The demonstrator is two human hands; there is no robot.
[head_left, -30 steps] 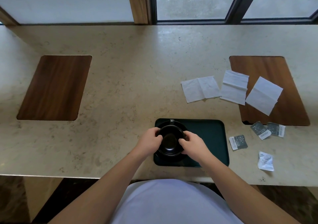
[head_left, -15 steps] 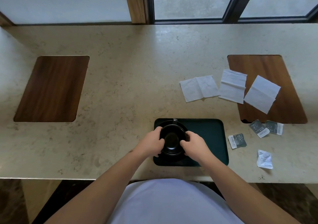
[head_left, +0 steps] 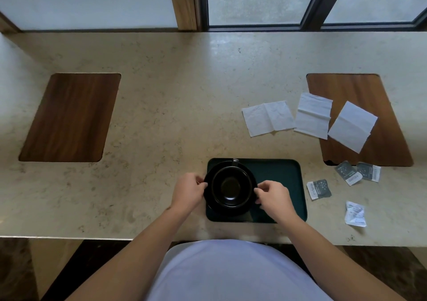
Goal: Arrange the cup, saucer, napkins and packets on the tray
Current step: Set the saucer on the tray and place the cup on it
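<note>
A black cup [head_left: 231,187] stands on a black saucer [head_left: 231,211] at the left end of the dark green tray [head_left: 278,178], its handle pointing away from me. My left hand [head_left: 188,190] pinches the saucer's left rim and my right hand [head_left: 272,196] pinches its right rim. Three white napkins [head_left: 268,118] [head_left: 313,115] [head_left: 352,126] lie spread out on the counter beyond the tray, to the right. Three dark packets [head_left: 318,188] [head_left: 349,173] [head_left: 369,172] and a white packet [head_left: 355,214] lie right of the tray.
The beige stone counter [head_left: 173,115] has a wooden inlay at the left [head_left: 69,118] and one at the right [head_left: 360,92], partly under a napkin. Windows run along the back. The counter's front edge is just below the tray.
Both hands have slid outward from the cup's sides to the saucer's rim. The cup and saucer stay at the tray's left end.
</note>
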